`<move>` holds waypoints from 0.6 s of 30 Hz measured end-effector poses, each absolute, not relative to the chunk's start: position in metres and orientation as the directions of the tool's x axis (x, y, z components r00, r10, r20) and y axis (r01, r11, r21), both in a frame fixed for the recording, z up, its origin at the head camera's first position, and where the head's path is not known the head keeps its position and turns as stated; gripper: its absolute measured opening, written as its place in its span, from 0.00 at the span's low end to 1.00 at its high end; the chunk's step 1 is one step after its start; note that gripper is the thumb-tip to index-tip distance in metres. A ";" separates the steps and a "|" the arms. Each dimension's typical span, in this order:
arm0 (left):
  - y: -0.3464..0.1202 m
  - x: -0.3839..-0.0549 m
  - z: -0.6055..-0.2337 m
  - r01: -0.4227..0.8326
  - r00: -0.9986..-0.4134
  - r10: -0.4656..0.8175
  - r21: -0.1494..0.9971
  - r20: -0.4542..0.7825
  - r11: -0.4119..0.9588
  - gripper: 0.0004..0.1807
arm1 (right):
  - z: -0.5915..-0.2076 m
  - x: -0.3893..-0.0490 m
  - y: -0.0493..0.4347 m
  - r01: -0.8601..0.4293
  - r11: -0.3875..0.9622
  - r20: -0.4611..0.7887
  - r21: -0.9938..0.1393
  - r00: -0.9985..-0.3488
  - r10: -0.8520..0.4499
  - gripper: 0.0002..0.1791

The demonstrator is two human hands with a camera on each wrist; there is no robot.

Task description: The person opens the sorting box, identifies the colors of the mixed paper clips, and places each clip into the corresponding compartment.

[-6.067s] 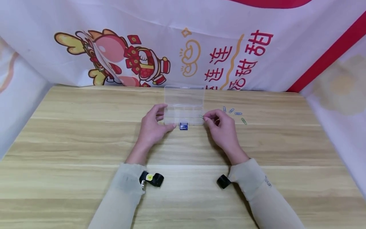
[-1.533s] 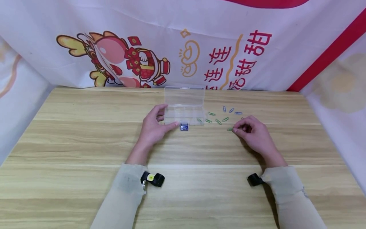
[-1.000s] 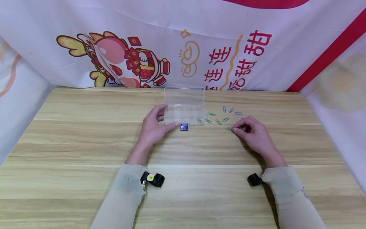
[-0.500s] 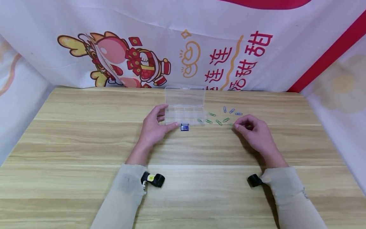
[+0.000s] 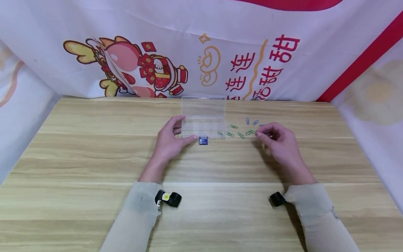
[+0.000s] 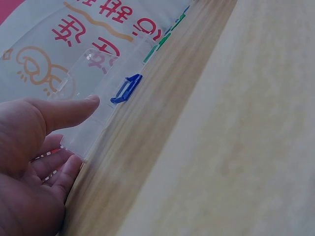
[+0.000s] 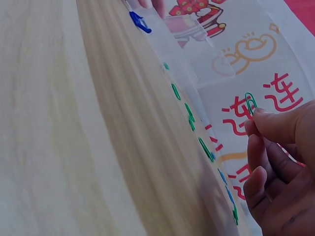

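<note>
A clear plastic compartment box (image 5: pixel 203 124) stands with its lid raised at the back; a blue latch (image 5: pixel 203 140) hangs at its front. My left hand (image 5: pixel 170 138) holds the box's left end, thumb along the front edge and fingers at the side. A green paper clip (image 5: pixel 220 133) shows in the front right compartment. In the right wrist view, my right hand (image 7: pixel 280 157) pinches another green paper clip (image 7: pixel 250 102) between thumb and forefinger, raised off the table. Several loose green paper clips (image 5: pixel 241 135) lie between the box and this hand.
Blue paper clips (image 5: pixel 247 121) lie behind the right hand, which partly covers one. Past them, the right wrist view shows one more green clip (image 7: pixel 235 215). A printed white cloth (image 5: pixel 195 63) hangs behind the wooden table (image 5: pixel 217 217), close to the lid.
Six seconds ago my right hand held a green clip at the box's right end. It then pinched one farther right, and has now lifted it and moved slightly back. The left hand stays put.
</note>
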State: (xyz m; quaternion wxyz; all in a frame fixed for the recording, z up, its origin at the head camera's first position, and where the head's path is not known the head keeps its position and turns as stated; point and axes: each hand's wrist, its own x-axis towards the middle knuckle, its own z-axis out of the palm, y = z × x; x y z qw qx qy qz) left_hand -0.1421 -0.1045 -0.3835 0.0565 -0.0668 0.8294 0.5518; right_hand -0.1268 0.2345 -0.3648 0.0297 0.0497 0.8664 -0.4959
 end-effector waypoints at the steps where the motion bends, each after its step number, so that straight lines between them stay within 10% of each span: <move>1: -0.104 -0.142 -0.384 -0.174 -0.985 -0.049 0.908 -0.168 0.382 0.45 | -0.365 -0.127 0.233 0.116 0.503 -0.102 -0.856 -0.993 0.055 0.15; 18: -0.104 -0.142 -0.385 -0.160 -0.987 -0.044 0.909 -0.155 0.386 0.45 | -0.369 -0.141 0.180 0.064 0.456 -0.084 -0.888 -0.996 -0.025 0.08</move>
